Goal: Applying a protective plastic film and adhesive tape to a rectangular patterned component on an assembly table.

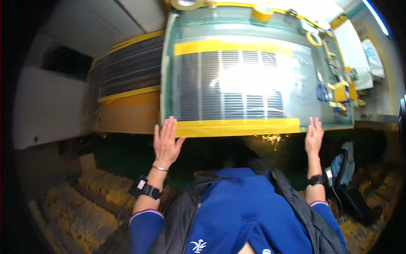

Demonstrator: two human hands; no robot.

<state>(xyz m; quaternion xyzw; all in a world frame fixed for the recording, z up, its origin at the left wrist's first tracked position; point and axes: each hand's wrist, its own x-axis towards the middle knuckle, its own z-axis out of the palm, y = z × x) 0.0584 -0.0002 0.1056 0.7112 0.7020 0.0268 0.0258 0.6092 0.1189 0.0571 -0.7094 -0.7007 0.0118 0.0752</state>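
Note:
A flat finned metal panel (237,84) wrapped in clear film lies on a glass-topped table (203,25). Yellow tape strips run along its far edge (232,45) and its near edge (241,127). My left hand (165,142) lies flat with fingers spread on the panel's near left corner, at the end of the near tape strip. My right hand (314,137) rests flat on the near right edge, just past the tape's end. Neither hand holds anything.
Tape rolls (262,12) sit at the table's far edge. Small yellow tools and parts (340,91) crowd the right side. A second finned panel (131,67) with yellow tape sits lower at the left. Yellow stacked material (93,199) lies on the floor.

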